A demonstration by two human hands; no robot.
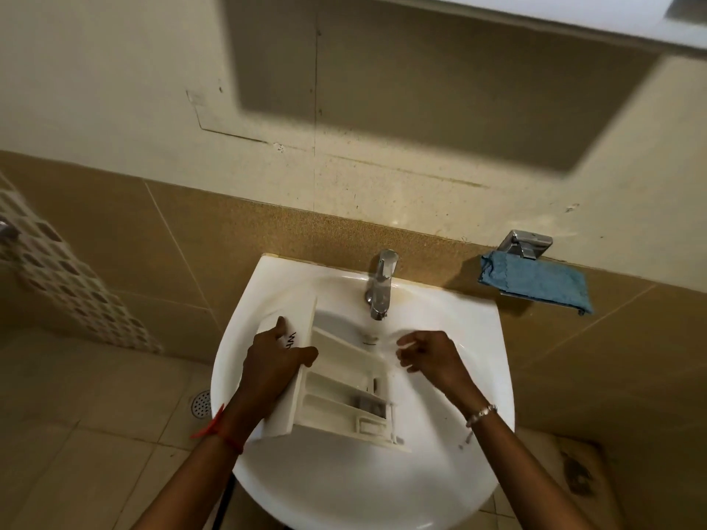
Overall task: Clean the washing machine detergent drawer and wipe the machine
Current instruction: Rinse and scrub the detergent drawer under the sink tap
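A white detergent drawer (344, 392) lies across the white sink (451, 464), its compartments facing up and its front panel to the left. My left hand (277, 361) grips that front panel, fingers over the top and thumb on the inner side. Just right of the drawer, over the basin, my right hand (424, 353) hovers with fingers loosely curled and holds nothing. It does not touch the drawer. The chrome tap (380, 285) stands behind the drawer, its spout above the far compartment.
A blue cloth (535, 281) hangs on a metal wall holder to the right of the sink. Tan tiled wall runs behind the sink. A round floor drain (201, 403) shows at the lower left, and a dark stain marks the floor at the right.
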